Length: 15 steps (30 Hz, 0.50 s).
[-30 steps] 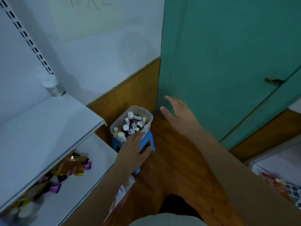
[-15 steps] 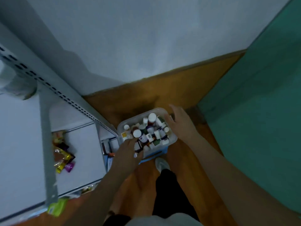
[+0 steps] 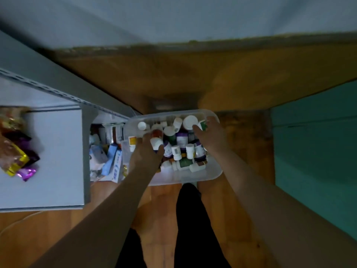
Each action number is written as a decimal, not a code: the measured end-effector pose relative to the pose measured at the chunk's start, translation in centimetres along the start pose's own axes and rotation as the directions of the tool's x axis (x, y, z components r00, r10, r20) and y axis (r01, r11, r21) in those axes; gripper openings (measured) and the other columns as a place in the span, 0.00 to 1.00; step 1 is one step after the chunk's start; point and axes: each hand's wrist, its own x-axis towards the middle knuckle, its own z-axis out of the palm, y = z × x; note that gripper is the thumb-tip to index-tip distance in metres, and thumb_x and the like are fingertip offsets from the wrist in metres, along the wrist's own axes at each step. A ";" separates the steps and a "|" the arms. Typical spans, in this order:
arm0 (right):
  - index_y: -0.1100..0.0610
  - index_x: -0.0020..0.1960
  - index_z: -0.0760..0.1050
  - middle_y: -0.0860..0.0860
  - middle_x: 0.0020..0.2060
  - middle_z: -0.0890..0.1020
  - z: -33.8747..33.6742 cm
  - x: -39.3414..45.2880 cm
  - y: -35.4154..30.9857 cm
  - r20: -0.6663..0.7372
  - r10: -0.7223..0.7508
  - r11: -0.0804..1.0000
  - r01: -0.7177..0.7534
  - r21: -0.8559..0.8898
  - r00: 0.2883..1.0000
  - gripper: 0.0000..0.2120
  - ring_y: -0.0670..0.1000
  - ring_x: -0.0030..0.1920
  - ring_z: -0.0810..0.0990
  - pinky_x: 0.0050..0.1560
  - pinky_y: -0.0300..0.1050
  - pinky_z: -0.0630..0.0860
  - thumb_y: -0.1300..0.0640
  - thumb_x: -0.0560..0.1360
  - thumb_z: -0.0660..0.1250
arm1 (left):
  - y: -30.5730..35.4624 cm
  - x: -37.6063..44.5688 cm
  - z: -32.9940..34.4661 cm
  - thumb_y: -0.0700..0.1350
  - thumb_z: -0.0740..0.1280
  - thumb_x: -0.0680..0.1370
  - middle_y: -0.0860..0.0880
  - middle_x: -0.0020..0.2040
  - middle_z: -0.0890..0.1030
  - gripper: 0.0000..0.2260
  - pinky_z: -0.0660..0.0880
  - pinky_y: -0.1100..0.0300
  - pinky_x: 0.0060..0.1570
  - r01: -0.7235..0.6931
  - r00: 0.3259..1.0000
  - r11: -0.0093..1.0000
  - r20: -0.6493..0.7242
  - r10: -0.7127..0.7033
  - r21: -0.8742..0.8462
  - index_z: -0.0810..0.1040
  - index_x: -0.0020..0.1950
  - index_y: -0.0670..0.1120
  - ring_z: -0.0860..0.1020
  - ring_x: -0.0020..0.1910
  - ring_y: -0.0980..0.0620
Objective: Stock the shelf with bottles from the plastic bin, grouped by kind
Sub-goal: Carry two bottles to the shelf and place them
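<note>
A clear plastic bin (image 3: 213, 174) stands on the floor in front of me, full of small bottles (image 3: 181, 141) with white caps and purple, green or orange labels. My left hand (image 3: 145, 156) reaches into the bin's left side, its thumb and fingers curled around a white-capped bottle (image 3: 156, 142). At the bin's far right corner, my right hand (image 3: 212, 137) pinches a small green-labelled bottle (image 3: 202, 125) between thumb and fingers. The grey metal shelf (image 3: 58, 151) lies to the left of the bin.
Shiny snack packets (image 3: 17, 153) lie on the shelf's left part. Blue and white boxes (image 3: 111, 157) crowd a lower shelf level right beside the bin. A teal door (image 3: 313, 151) stands on the right, a wood-panelled wall behind. My black-trousered legs (image 3: 193, 219) stand on the wooden floor.
My view has tilted straight down over the bin. Both hands have dropped from above the bin into the bottles, and their fingers have closed on a bottle each.
</note>
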 end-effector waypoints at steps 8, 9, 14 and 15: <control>0.57 0.63 0.75 0.53 0.57 0.82 4.0 4.6 1.0 0.065 -0.069 0.998 0.068 0.016 0.996 0.22 0.53 0.57 0.80 0.57 0.47 0.77 0.46 0.74 0.72 | -0.3 4.3 4.1 0.53 0.64 0.80 0.39 0.62 0.72 0.23 0.73 0.48 0.58 0.117 0.992 0.993 -0.046 -0.119 -0.029 0.66 0.73 0.48 0.73 0.61 0.38; 0.57 0.62 0.76 0.53 0.58 0.82 4.2 4.6 1.0 0.069 -0.071 0.997 0.070 0.020 0.995 0.22 0.52 0.57 0.80 0.58 0.47 0.77 0.47 0.74 0.73 | -0.4 4.2 4.2 0.52 0.65 0.79 0.39 0.62 0.72 0.23 0.73 0.48 0.58 0.137 0.989 0.989 -0.044 -0.139 -0.056 0.66 0.73 0.48 0.73 0.61 0.38; 0.60 0.60 0.76 0.55 0.56 0.81 3.5 3.2 0.3 0.016 -0.043 0.999 0.043 0.028 0.999 0.17 0.52 0.54 0.78 0.52 0.41 0.70 0.50 0.77 0.69 | -1.0 2.6 2.9 0.55 0.66 0.78 0.45 0.60 0.77 0.21 0.73 0.55 0.51 0.221 0.971 0.920 -0.016 -0.239 -0.324 0.71 0.70 0.51 0.77 0.57 0.43; 0.60 0.61 0.76 0.54 0.55 0.80 2.9 2.5 0.0 0.028 -0.036 0.999 0.035 0.035 0.999 0.17 0.50 0.53 0.76 0.51 0.40 0.68 0.50 0.78 0.68 | -1.3 1.8 2.2 0.55 0.67 0.78 0.48 0.58 0.77 0.21 0.72 0.56 0.50 0.213 0.971 0.891 -0.014 -0.239 -0.401 0.72 0.70 0.52 0.76 0.55 0.46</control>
